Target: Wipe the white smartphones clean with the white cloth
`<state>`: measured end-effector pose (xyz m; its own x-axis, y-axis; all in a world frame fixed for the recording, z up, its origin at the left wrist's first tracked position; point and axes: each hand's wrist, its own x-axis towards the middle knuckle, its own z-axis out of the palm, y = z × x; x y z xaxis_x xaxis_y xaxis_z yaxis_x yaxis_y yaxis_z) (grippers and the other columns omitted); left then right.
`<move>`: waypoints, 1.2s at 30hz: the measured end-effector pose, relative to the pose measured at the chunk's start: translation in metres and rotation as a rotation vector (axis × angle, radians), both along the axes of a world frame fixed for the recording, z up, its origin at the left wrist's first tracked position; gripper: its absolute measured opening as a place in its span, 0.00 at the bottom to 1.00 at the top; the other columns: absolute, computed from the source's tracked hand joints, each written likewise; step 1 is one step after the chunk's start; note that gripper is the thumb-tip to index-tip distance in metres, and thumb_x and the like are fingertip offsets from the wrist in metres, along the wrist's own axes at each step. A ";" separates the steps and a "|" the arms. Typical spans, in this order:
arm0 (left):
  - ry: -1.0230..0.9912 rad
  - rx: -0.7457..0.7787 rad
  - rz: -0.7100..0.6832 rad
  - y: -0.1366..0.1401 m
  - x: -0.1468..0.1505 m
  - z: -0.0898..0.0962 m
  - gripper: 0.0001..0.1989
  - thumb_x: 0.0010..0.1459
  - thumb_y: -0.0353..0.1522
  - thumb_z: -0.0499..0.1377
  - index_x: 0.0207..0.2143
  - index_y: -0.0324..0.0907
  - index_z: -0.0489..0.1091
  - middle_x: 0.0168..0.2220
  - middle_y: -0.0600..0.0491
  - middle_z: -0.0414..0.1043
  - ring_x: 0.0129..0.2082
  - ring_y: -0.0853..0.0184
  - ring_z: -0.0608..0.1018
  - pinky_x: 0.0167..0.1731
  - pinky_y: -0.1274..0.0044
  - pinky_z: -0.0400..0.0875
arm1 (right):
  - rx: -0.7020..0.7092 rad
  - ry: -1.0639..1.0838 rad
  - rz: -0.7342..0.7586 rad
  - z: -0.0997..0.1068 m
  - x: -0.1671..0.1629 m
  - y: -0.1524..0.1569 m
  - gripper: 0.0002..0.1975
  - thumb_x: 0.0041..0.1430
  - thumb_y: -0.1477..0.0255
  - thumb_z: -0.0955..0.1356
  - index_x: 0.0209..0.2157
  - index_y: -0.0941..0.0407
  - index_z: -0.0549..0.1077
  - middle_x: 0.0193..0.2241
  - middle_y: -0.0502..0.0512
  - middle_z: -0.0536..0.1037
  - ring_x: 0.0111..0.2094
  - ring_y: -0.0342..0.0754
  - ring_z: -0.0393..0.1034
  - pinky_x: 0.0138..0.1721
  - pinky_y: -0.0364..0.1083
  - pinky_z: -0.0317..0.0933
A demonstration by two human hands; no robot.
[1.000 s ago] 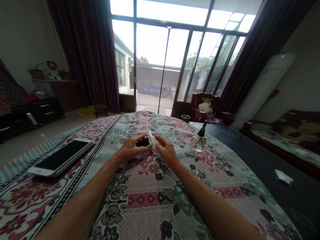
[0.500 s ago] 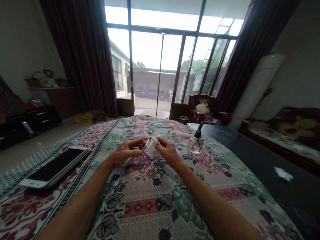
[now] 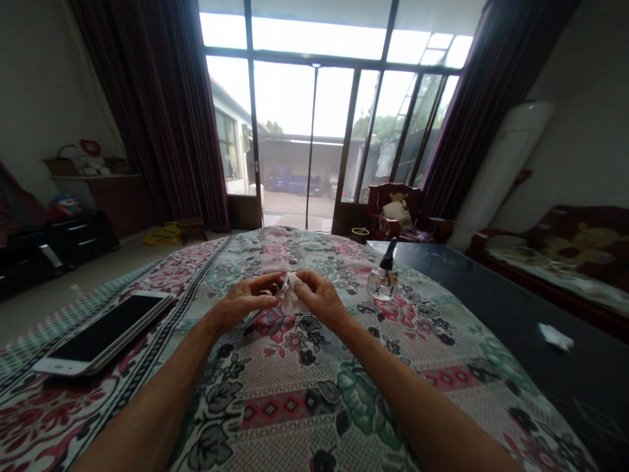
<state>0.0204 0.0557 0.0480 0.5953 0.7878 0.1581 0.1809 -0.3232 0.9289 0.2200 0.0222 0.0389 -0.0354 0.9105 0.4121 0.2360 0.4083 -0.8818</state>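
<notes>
My left hand (image 3: 246, 298) is closed on a thin, shiny object (image 3: 282, 289). Fingers cover most of it, and its kind is not clear. A slim greyish part (image 3: 253, 320) shows below that hand. My right hand (image 3: 322, 295) pinches a crumpled white tissue (image 3: 293, 301) and presses it against the shiny object. Both hands meet just above the flowered tablecloth (image 3: 295, 380). To the right of my right hand stands a small clear glass bottle (image 3: 383, 285) with a black top (image 3: 389, 254), partly filled with liquid.
A white-framed phone (image 3: 105, 331) lies at the left on what looks like another flat device. On the dark tabletop (image 3: 472, 295) to the right is a crumpled white tissue piece (image 3: 555, 337). Beyond the table are a wooden armchair (image 3: 396, 216) and glass doors (image 3: 304, 144).
My right hand has moved slightly left and the tissue now hangs lower over the shiny object. The left hand keeps its hold. The view has shifted a little.
</notes>
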 end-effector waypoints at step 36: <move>-0.140 -0.106 -0.042 0.005 -0.006 -0.005 0.28 0.50 0.34 0.65 0.55 0.48 0.69 0.51 0.50 0.73 0.49 0.60 0.72 0.51 0.67 0.64 | 0.300 -0.183 -0.146 0.002 -0.006 -0.007 0.13 0.51 0.78 0.66 0.36 0.51 0.79 0.32 0.51 0.79 0.34 0.44 0.72 0.36 0.43 0.66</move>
